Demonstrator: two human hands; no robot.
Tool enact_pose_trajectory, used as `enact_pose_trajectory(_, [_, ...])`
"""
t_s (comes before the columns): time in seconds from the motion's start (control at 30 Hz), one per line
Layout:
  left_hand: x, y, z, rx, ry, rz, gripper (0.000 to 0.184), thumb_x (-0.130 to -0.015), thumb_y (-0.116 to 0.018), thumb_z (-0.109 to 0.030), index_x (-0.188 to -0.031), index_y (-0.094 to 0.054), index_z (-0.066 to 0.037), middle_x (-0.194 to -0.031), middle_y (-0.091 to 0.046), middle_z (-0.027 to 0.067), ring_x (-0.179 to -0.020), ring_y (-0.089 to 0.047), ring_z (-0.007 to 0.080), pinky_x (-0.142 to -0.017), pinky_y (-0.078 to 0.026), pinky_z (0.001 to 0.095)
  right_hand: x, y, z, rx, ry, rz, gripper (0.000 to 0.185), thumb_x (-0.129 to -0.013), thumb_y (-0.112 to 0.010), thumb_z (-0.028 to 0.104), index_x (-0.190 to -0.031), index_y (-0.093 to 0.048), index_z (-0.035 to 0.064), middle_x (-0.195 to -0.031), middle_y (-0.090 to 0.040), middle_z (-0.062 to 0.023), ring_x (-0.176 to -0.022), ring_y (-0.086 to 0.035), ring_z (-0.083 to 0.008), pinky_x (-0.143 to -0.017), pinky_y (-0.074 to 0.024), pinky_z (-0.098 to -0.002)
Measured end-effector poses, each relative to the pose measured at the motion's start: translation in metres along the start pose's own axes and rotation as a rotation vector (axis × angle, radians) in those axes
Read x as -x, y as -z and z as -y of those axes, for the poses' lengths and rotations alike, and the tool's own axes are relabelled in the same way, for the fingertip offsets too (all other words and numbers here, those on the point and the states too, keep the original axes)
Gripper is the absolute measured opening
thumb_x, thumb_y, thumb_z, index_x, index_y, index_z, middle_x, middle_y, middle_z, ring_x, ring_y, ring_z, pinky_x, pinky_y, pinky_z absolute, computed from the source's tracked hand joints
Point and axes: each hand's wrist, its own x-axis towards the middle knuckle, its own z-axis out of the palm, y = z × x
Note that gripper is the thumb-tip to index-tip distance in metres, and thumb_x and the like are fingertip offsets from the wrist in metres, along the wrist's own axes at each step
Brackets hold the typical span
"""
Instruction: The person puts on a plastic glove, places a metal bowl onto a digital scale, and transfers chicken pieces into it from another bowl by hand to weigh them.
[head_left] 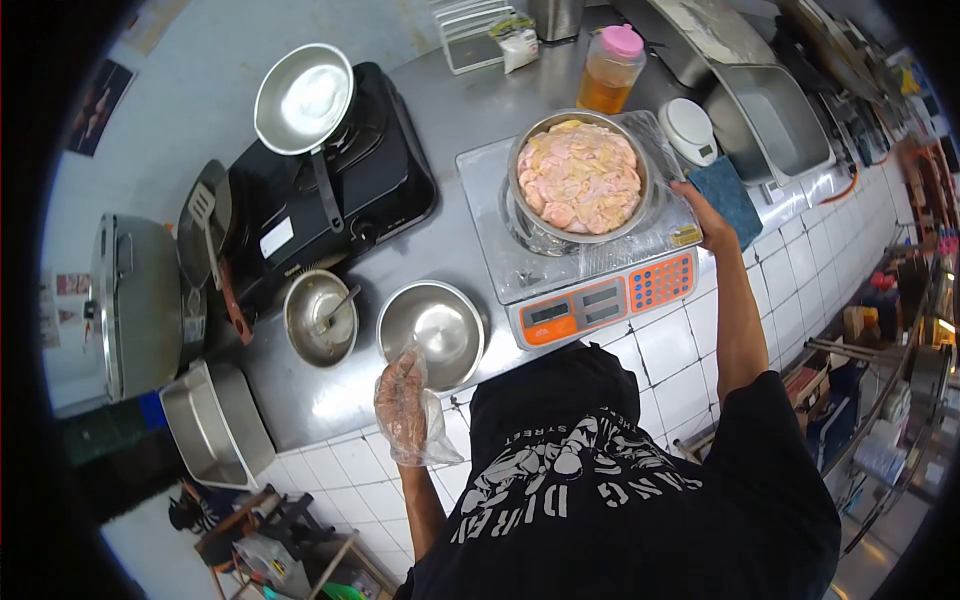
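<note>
My left hand (402,405), in a clear plastic glove, is at the near rim of a steel bowl (440,325) with nothing in it. Its fingers look stretched out toward the bowl; whether they touch the rim I cannot tell. On the right, my right hand (708,218) grips the side edge of a digital scale (610,297) with an orange panel, its fingertips on the platform. A round steel pan (517,190) filled with pale pink raw meat (580,175), apparently chicken pieces, sits on the plastic-wrapped platform.
A smaller bowl with a spoon (320,318) stands left, near a black stove (390,180) carrying a saucepan (303,98). Beyond the scale are a pink-lidded jar (612,70), a small white scale (688,130) and a blue cloth (728,197). A steel tray (215,425) is at the left end.
</note>
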Motion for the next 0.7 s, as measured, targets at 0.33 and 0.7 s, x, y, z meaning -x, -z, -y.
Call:
enact_pose_trajectory(0.33, [0.054,-0.04,0.012,0.144,0.098,-0.14,0.023,-0.089,-0.055,-0.005,-0.111,-0.06,0.001,-0.109,-0.059,0.0092,-0.1,-0.055,0.0154,-0.09,-0.042,0.0267,-0.012,0.012,0.0,0.182,-0.089,0.02,0.08,-0.073,-0.06,0.056,-0.13,-0.043,0.0028,-0.123,-0.054,-0.0178,-0.106,-0.057,-0.0299,-0.087,-0.0482,-0.0382])
enact_pose_trajectory(0.7, [0.137,-0.033,0.033,0.091,0.077,-0.373,0.022,-0.09,-0.054,-0.006,-0.11,-0.059,0.002,-0.107,-0.059,0.0096,-0.101,-0.054,0.0167,-0.09,-0.042,0.0284,0.004,0.001,0.008,0.247,-0.027,0.017,0.073,-0.074,-0.058,0.058,-0.126,-0.047,0.0084,-0.123,-0.054,-0.014,-0.107,-0.055,-0.0273,-0.089,-0.0458,-0.0373])
